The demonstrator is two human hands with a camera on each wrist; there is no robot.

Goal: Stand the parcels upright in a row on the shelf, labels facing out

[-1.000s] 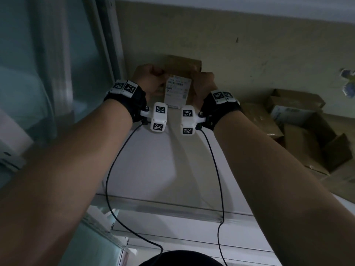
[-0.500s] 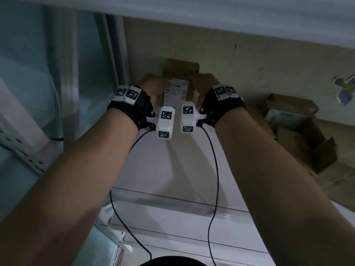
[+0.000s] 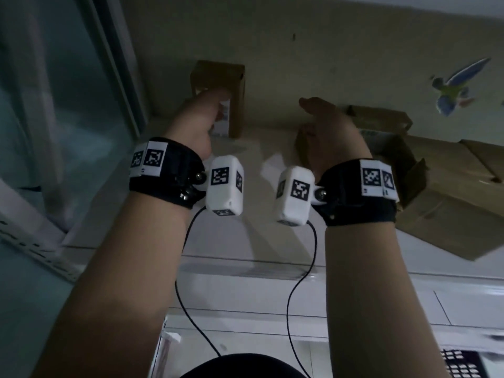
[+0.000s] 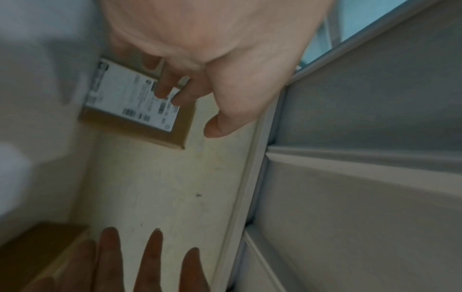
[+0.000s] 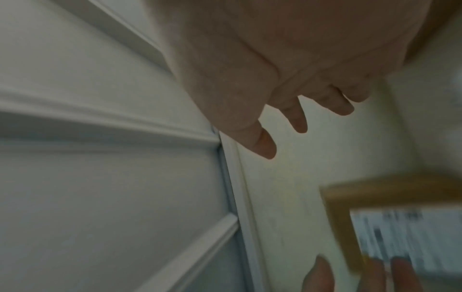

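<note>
Standing upright against the back wall [image 3: 354,45] at 12 o'clock of the head view, one small brown parcel [image 3: 234,85] rests on the white shelf [image 3: 245,241] with its white label [image 3: 222,118] facing out. Left hand [image 3: 196,118] is raised in front of it, covering most of the label; contact cannot be told from here. Right hand [image 3: 330,135] is at 1 o'clock, well clear of that parcel, fingers loose, holding nothing. Behind it, from 2 to 4 o'clock, a heap of cardboard boxes [image 3: 441,192] lies tumbled on the shelf; a bird sticker [image 3: 452,88] is on the wall at 2 o'clock. Glass panel [image 3: 54,105] fills 9 to 11 o'clock. Both wrists carry black bands with square coded markers.

Left wrist view: left hand [image 4: 212,49] relaxed, fingers [image 4: 165,85] slightly bent over the upper corner of the label [image 4: 130,94]; nothing gripped, touching or just clear not resolvable. Parcel [image 4: 160,130] at 10 o'clock. Barcodes and print lines visible, text too small to read. Right-hand fingertips at 7 o'clock, straight and spread.

Right wrist view: right hand [image 5: 275,79] open, fingers apart, empty. Parcel [image 5: 362,189] at 4 o'clock, label [image 5: 405,233] smeared by blur, unreadable. White shelf frame [image 5: 100,122] at 9 o'clock.
</note>
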